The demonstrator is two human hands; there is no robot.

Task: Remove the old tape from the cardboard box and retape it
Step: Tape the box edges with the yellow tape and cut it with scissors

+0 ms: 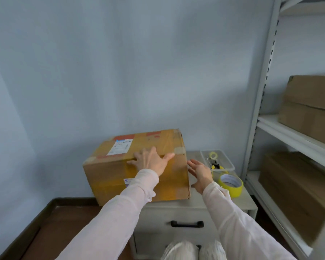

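Steadying the box (135,177) with spread left hand (150,161), right hand (200,172) open alongside; next, likely picking a tape edge.

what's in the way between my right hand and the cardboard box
Nothing visible. The right hand is open beside the right side of the cardboard box, with only cabinet top between them. The yellow tape roll lies on the hand's other side, and the left hand rests on the box top.

Left hand (150,161) flat on the taped cardboard box (120,175); right hand (200,171) hovers beside it.
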